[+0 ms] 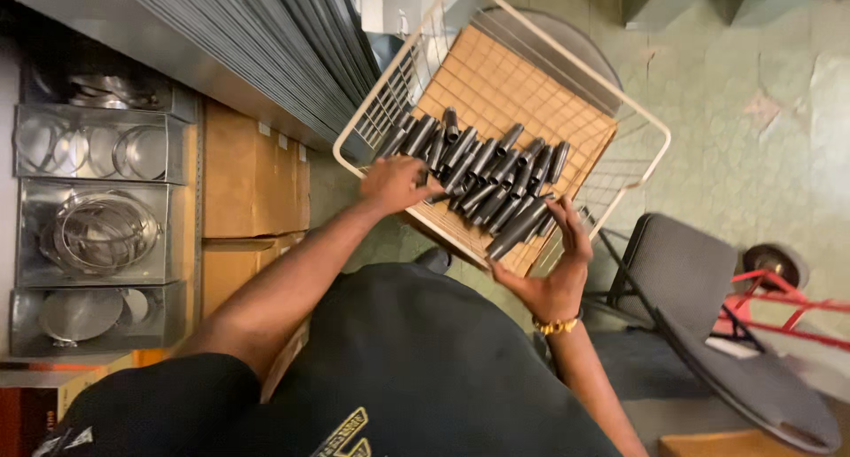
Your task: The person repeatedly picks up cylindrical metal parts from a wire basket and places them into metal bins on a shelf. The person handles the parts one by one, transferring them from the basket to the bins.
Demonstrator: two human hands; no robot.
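1. Far out to the left of the left hand, three clear plastic bins (102, 231) are sitting stacked, holding round metal rings and discs.
2. Between those bins and the left forearm, plain brown cardboard boxes (252, 178) are lying side by side.
3. Above the left hand, a leaning stack of thin grey metal sheets (266, 41) is running diagonally across the view.
4. The left hand (396, 184) is reaching into the tilted cream wire basket (567, 58), its fingers curled and resting on the near end of the pile; whether it is gripping one piece cannot be told.
5. Between the two hands, the dark grey metal cylinders (496, 178) are lying heaped in rough rows on the brown cardboard liner (513, 89) at the lower part of the basket.
6. The right hand (553, 275), wearing a gold beaded bracelet (556, 326) at the wrist, is opening palm-up with fingers spread, cradling one long dark cylinder (518, 229) at the basket's near edge.
7. To the right of the right hand, a grey folding chair (708, 306) is standing on the pale green floor (753, 138).
8. Farther right, a red metal hand truck (784, 302) is showing beside the chair.
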